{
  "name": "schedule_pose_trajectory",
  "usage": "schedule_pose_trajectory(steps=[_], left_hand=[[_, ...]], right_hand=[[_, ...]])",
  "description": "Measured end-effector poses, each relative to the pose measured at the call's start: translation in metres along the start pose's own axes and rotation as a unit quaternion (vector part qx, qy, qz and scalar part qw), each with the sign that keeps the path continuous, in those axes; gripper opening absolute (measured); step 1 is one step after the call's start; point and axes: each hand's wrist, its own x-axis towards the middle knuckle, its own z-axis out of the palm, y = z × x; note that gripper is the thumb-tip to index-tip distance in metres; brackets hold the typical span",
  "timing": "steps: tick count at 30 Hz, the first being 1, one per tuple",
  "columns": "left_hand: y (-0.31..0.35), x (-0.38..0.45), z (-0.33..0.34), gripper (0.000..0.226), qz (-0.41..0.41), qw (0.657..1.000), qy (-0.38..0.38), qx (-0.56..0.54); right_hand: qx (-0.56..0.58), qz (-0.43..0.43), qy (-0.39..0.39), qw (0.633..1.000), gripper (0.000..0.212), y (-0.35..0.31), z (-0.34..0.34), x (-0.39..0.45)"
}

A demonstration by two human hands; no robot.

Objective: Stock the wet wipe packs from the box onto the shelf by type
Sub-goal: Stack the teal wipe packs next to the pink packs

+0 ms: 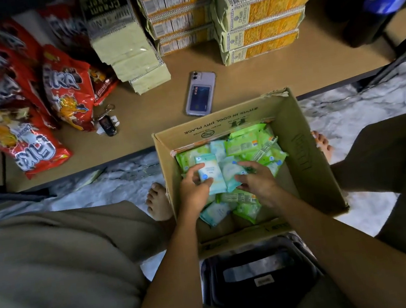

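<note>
Left hand (193,187) grips a pale blue wipe pack (207,173) inside the cardboard box (304,164), right hand (256,180) rests open on neighbouring packs; risk: green packs (250,143) lie intermixed, so types may reach the shelf (252,84) mis-sorted.

The floor (364,101) is pale marble-look tile with grey veins, lit brighter at the right and dim toward the left. A dark metal frame (394,62) edges the low brown board (264,77) of the rack in front. A phone (200,93) and car key (107,123) lie on that board, near red snack bags (66,87) and stacked cracker packs (258,20). A dark stool (261,277) stands below.
</note>
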Motion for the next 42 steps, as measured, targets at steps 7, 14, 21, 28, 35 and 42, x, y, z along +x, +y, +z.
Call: schedule_pose_trajectory(steps=[7,14,21,28,35,42], left_hand=[[0.022,-0.028,-0.015,0.037,0.011,0.998,0.007,-0.063],[0.051,-0.049,-0.024,0.045,0.058,0.994,0.002,-0.095],[0.094,-0.073,-0.037,0.045,0.116,0.989,-0.01,-0.088],[0.142,-0.102,-0.055,0.051,0.197,0.975,-0.031,-0.097],[0.198,-0.14,-0.07,0.058,0.309,0.948,-0.027,-0.078],[0.248,-0.17,-0.081,0.057,0.402,0.914,-0.012,-0.062]], right_hand=[[0.063,-0.012,-0.067,0.996,0.032,-0.027,-0.006,-0.029],[0.101,-0.057,-0.143,0.983,0.042,-0.055,-0.013,-0.058],[0.083,-0.114,-0.175,0.974,0.052,-0.091,-0.02,-0.089],[0.074,-0.214,-0.198,0.953,0.056,-0.131,-0.024,-0.119],[0.052,-0.322,-0.217,0.92,0.06,-0.185,-0.034,-0.159],[0.038,-0.412,-0.215,0.885,0.06,-0.231,-0.04,-0.206]])
